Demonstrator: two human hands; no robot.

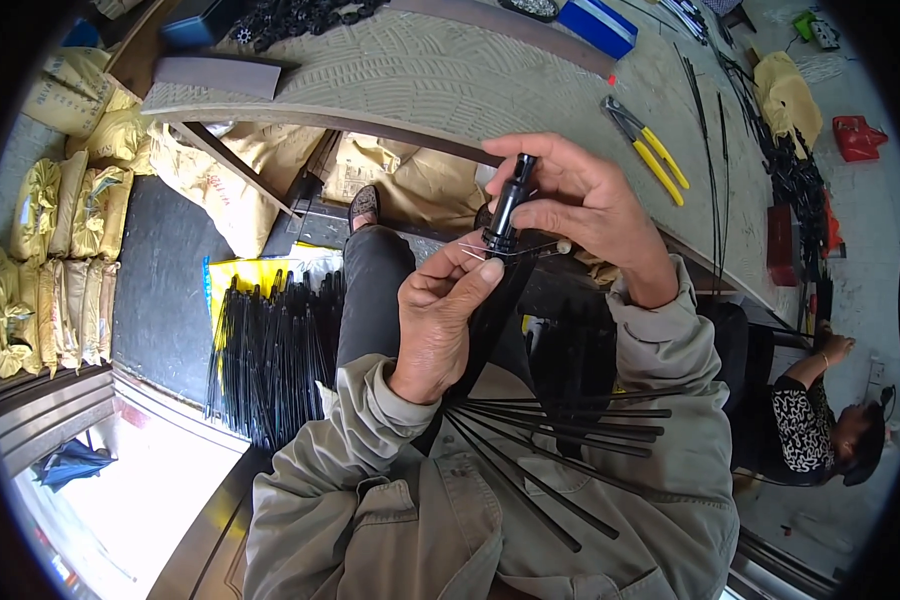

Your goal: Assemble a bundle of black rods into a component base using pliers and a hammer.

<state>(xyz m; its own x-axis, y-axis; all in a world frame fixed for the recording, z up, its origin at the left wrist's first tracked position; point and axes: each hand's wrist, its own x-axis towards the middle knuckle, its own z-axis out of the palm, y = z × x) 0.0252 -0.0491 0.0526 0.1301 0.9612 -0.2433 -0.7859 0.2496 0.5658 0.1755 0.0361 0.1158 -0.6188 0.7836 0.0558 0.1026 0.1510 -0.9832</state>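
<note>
In front of my lap both hands hold a black umbrella frame, its long dark ribs (570,425) fanning back over my lap. My left hand (435,325) pinches the frame's ringed hub (498,241) between thumb and fingers, and thin pale wires stick out around it. My right hand (585,205) is closed around the black cylindrical part (510,205) just above the hub. Its narrower end points up, away from me. Fingers cover part of the joint, so how the pieces meet cannot be made out.
Pliers with yellow handles (658,165) lie on the patterned workbench (410,75) beyond my hands. A bundle of black rods (275,350) stands on the floor left of my leg. Yellow sacks (65,260) are stacked at far left. Another person (820,425) is at the right.
</note>
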